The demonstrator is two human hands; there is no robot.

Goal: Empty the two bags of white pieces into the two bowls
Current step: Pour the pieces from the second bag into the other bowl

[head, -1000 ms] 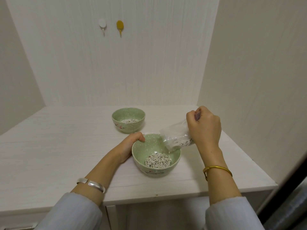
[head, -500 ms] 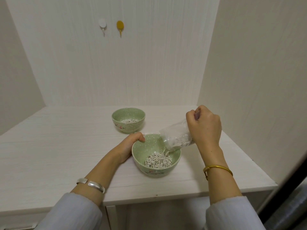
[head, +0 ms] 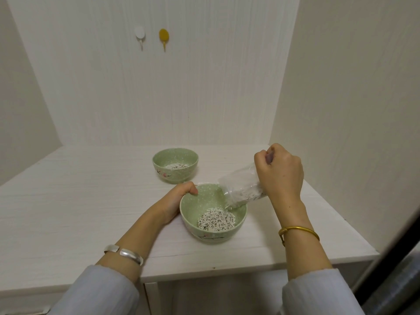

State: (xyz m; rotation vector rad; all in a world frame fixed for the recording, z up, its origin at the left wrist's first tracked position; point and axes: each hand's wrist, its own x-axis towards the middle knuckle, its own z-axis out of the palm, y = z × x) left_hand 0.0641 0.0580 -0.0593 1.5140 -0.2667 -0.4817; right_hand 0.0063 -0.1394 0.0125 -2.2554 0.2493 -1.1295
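Observation:
A green near bowl stands on the white table and holds a heap of white pieces. My left hand grips its left rim, thumb over the edge. My right hand holds a clear plastic bag by its closed end, tilted mouth-down over the bowl's right side; white pieces lie in the bag's lower part and fall from its mouth. A second green far bowl stands behind, with white pieces in its bottom. I see only one bag.
The white table sits in a corner, with walls behind, left and right. Its front edge runs just below the near bowl. Two hooks, white and yellow, hang on the back wall. A dark frame stands at the lower right.
My right hand has lifted and tipped the bag a little more, and more white pieces have dropped into the near bowl. My left hand has stayed on the rim.

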